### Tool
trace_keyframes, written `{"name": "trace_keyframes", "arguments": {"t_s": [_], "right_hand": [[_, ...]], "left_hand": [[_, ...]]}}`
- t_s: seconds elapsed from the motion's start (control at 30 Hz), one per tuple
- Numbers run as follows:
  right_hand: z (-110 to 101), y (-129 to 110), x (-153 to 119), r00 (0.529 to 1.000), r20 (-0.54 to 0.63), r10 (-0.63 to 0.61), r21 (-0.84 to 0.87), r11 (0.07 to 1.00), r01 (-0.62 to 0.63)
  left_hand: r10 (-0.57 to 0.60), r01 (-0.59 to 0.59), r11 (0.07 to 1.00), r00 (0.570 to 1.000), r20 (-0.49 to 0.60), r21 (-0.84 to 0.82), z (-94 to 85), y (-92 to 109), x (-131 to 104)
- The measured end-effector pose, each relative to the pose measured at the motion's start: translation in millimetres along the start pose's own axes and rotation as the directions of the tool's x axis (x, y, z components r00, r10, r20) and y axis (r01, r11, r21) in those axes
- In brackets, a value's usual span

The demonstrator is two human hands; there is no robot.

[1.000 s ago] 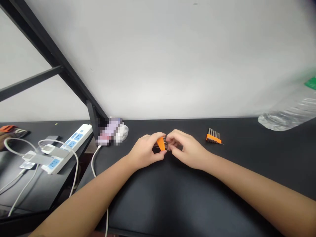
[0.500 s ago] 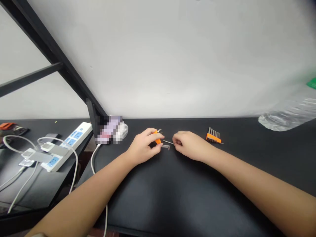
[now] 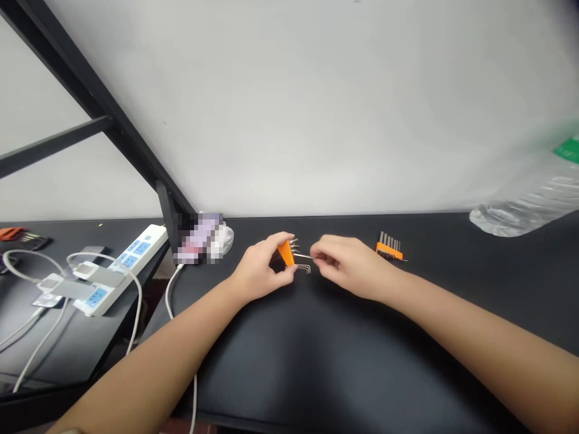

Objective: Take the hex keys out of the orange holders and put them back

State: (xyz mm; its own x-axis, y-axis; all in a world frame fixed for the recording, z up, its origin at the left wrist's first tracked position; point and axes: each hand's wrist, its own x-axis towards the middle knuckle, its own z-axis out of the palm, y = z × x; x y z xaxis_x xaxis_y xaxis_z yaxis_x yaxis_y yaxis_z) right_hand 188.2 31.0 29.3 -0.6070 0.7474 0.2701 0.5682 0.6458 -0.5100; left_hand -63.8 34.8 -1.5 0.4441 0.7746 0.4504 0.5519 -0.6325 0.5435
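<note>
My left hand [image 3: 263, 265] grips an orange hex key holder [image 3: 286, 253] between thumb and fingers. Short bent ends of metal keys stick out of its right side. Just below, several small L-shaped hex keys [image 3: 304, 267] show beside my left thumb; whether they sit in the holder or lie on the table I cannot tell. My right hand [image 3: 341, 259] pinches the right end of a thin metal hex key [image 3: 303, 257], whose other end reaches the orange holder. To the right of that hand lies a second orange holder [image 3: 389, 249] with several hex keys in it.
The black table [image 3: 325, 361] meets a pale wall. A clear plastic bottle [image 3: 525, 208] lies at the right. On the left are a white power strip [image 3: 147, 244] with plugs and cables, a black metal frame [image 3: 131, 154], and a crumpled white bag [image 3: 222, 240].
My left fingers have shifted, so more of the orange holder shows. The hex key in my right hand has come closer and now meets the holder. The view has shifted slightly.
</note>
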Motion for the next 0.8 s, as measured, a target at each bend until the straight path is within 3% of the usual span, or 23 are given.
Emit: {"name": "trace_keyframes", "arguments": {"t_s": [0.27, 0.4, 0.57, 0.67, 0.8], "right_hand": [[3.9, 3.7, -8.1, 0.993, 0.004, -0.117, -0.231, 0.966, 0.115], [10.7, -8.2, -8.9, 0.987, 0.025, -0.160, -0.138, 0.977, 0.162], [21.7, -3.5, -4.8, 0.993, -0.082, -0.083, 0.131, 0.987, 0.093], [25.2, 13.7, -3.4, 0.998, -0.056, -0.040, 0.045, 0.998, 0.042], [30.8, 29.5, 0.5, 0.999, 0.036, -0.009, -0.043, 0.999, 0.011]], "left_hand": [[0.103, -0.115, 0.985, 0.990, 0.097, 0.129, -1.1, 1.2, 2.3], [0.144, -0.171, 0.976, 0.973, 0.183, 0.138, -1.0, 8.4, 4.1], [0.106, -0.115, 0.989, 0.989, 0.099, 0.093, 0.8, 5.0, 3.9], [0.101, -0.102, 0.994, 0.994, 0.029, 0.037, 2.6, -2.5, 3.9], [0.119, -0.119, 0.993, 0.993, 0.027, 0.006, 3.3, -6.7, 5.0]]}}
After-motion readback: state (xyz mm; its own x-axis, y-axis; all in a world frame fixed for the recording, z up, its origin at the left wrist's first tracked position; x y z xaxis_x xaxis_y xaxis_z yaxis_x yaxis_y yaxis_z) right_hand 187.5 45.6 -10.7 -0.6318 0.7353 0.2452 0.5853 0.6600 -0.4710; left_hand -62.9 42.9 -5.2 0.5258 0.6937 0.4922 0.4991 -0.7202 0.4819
